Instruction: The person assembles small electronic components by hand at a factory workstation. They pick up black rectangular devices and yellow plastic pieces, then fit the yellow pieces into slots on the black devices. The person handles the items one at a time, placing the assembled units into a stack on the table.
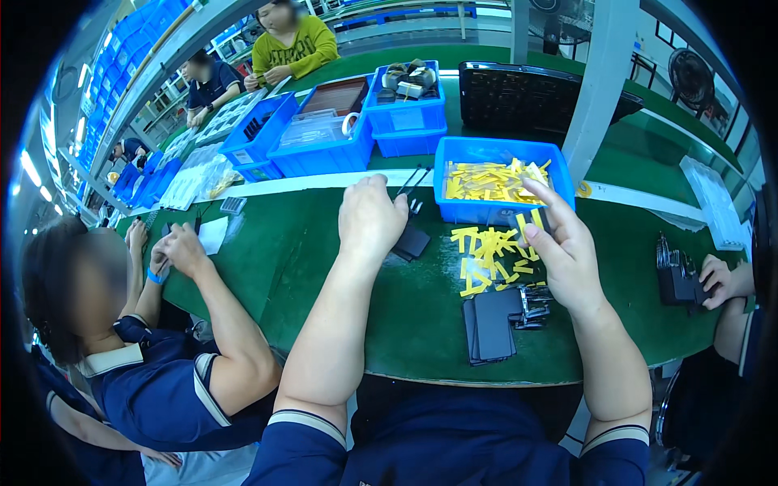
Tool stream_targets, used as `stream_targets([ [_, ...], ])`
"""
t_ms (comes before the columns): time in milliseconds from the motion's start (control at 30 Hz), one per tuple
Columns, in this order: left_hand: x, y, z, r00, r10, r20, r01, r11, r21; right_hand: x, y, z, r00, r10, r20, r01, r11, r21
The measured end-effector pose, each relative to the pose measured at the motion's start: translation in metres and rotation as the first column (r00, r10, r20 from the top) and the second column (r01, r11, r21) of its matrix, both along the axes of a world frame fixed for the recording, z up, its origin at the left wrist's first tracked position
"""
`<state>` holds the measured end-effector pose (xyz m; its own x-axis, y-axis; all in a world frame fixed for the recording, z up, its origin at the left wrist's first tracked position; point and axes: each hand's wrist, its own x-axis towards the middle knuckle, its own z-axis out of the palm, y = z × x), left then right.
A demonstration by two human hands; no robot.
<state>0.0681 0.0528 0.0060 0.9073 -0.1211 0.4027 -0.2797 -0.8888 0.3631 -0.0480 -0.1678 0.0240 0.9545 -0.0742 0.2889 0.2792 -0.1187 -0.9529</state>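
Observation:
My left hand (371,217) is curled beside flat black pieces (413,243) with thin dark leads, on the green table. Its fingertips are turned away, so what they hold, if anything, is hidden. My right hand (567,255) hovers over loose yellow strips (490,253), its thumb and fingers apart. A yellow strip (532,220) shows at the thumb tip; whether it is touched I cannot tell. Below the strips lies a stack of flat black rectangular pieces (491,326), with bundled shiny black leads (532,307) at its right side.
A blue bin (454,212) of yellow strips stands just beyond my right hand. More blue bins (324,154) line the far edge. A grey post (600,89) rises at the right. Co-workers sit left, right and across; one hand (716,278) at right touches black pieces (679,279).

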Motion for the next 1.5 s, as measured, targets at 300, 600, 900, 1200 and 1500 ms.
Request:
stream_targets([
  [300, -0.056, -0.037, 0.016, 0.693, -0.710, 0.121, 0.666, 0.566, -0.486, -0.004, 0.005, -0.003, 0.996, 0.007, 0.088, 0.020, 0.953, -0.301],
  [600, -0.040, -0.042, -0.006, 0.655, -0.696, -0.295, 0.290, 0.591, -0.753, 0.000, 0.000, -0.002, 0.961, -0.223, 0.164, 0.237, 0.969, -0.072],
  [900, -0.063, -0.045, -0.002, 0.807, -0.585, -0.081, 0.588, 0.809, 0.014, -0.003, 0.000, 0.003, 0.927, -0.241, 0.288, 0.303, 0.933, -0.196],
  [1200, -0.095, -0.042, 0.020, 0.548, -0.815, -0.188, 0.829, 0.559, -0.010, -0.007, 0.004, 0.006, 0.901, -0.231, 0.368, 0.333, 0.911, -0.244],
  [1500, -0.075, -0.045, 0.008, 0.594, -0.775, -0.218, 0.361, 0.498, -0.788, -0.012, 0.006, 0.011, 0.884, -0.158, 0.441, 0.291, 0.923, -0.253],
])
